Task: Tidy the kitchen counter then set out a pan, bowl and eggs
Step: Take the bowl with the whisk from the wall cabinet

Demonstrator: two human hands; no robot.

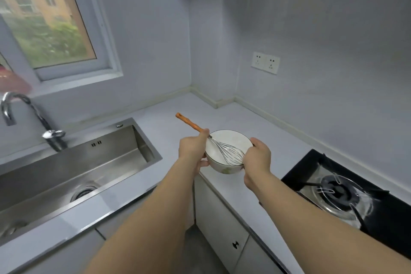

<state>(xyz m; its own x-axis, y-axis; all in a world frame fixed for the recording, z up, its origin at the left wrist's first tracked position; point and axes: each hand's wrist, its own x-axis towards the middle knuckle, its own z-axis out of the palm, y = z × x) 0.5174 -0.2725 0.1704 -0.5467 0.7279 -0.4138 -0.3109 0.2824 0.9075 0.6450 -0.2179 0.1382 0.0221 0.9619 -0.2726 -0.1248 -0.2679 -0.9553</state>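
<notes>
A white bowl (231, 140) is held between both my hands above the front edge of the light grey counter (178, 107). My left hand (193, 149) grips the bowl's left side and also pinches the whisk's wooden handle against the rim. My right hand (258, 158) clasps the bowl's right side. The whisk (231, 151) lies across the bowl with its wire head inside and its orange handle pointing up and left. No pan or eggs are in view.
A steel sink (93, 162) with a chrome tap (26, 115) is on the left under a window. A black gas hob (340, 193) is on the right. A double wall socket (265, 62) is on the right wall. White cabinet doors (222, 224) are below the counter.
</notes>
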